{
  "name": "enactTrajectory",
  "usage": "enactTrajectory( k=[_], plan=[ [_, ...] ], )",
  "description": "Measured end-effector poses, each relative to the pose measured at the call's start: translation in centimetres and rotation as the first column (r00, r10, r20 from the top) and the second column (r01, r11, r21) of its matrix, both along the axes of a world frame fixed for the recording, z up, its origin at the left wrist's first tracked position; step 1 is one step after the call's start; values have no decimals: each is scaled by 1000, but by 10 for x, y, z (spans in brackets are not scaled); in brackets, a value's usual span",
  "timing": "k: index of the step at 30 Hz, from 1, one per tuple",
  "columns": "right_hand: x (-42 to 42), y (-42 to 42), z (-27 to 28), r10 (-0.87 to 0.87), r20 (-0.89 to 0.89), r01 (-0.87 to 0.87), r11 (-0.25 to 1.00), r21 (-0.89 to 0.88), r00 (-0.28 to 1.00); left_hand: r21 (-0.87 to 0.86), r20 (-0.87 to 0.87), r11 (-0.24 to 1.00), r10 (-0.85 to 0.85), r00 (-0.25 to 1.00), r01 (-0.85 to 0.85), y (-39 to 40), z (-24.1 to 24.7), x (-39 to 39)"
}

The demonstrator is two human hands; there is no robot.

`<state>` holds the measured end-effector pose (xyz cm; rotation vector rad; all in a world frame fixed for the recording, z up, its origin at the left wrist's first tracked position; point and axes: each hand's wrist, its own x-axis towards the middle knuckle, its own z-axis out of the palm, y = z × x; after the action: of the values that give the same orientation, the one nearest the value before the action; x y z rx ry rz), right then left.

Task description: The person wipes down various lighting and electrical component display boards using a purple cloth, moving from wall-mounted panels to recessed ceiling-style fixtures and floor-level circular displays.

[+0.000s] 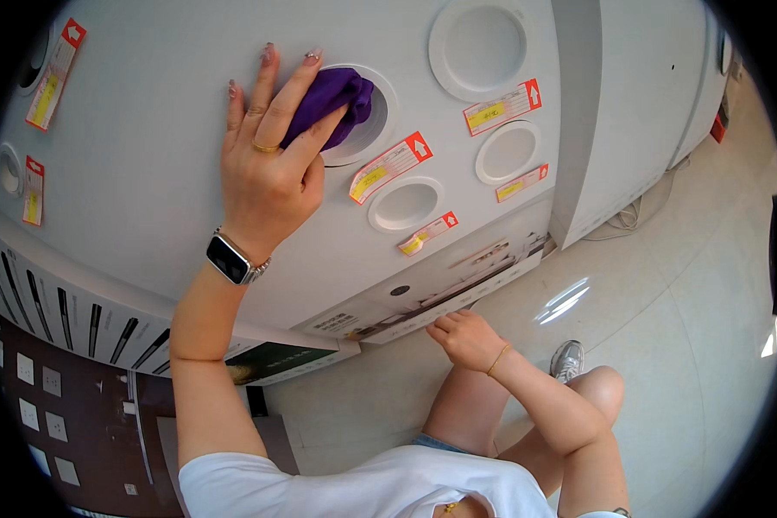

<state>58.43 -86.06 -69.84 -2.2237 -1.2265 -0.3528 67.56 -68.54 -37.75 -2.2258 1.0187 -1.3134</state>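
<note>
My left hand, with a watch on its wrist, presses a bunched purple cloth into a round recessed downlight on the white display panel. Its thumb and index finger hold the cloth while the other fingers spread flat over the panel. Part of the downlight's rim is hidden by the cloth. My right hand is loosely closed above my thigh, close to the panel's lower edge, and nothing shows in it.
Other downlights sit in the panel, with red-and-white price tags beside them. Left stands a dark board of wall switches and sockets. A white cabinet is at the right, with a loose cable on the tiled floor.
</note>
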Motion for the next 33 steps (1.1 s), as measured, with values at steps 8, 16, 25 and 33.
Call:
enactTrajectory(
  k=[8, 16, 25, 33],
  plan=[
    [2, 2, 2, -2, -10, 2, 999, -32, 1000, -1, -47, 999, -49, 998, 49, 6, -3, 4],
    [3, 2, 1, -10, -6, 10, 999, -44, 1000, 4, -27, 1000, -27, 999, 27, 3, -2, 2],
    [1, -2, 1, -8, 3, 8, 999, -37, 1000, -39, -70, 995, -92, 993, 90, 5, -1, -1],
    [-4, -6, 0, -16, 10, 17, 999, -30, 1000, -37, 314, 998, 66, 947, -57, 10, 31, -6]
  ],
)
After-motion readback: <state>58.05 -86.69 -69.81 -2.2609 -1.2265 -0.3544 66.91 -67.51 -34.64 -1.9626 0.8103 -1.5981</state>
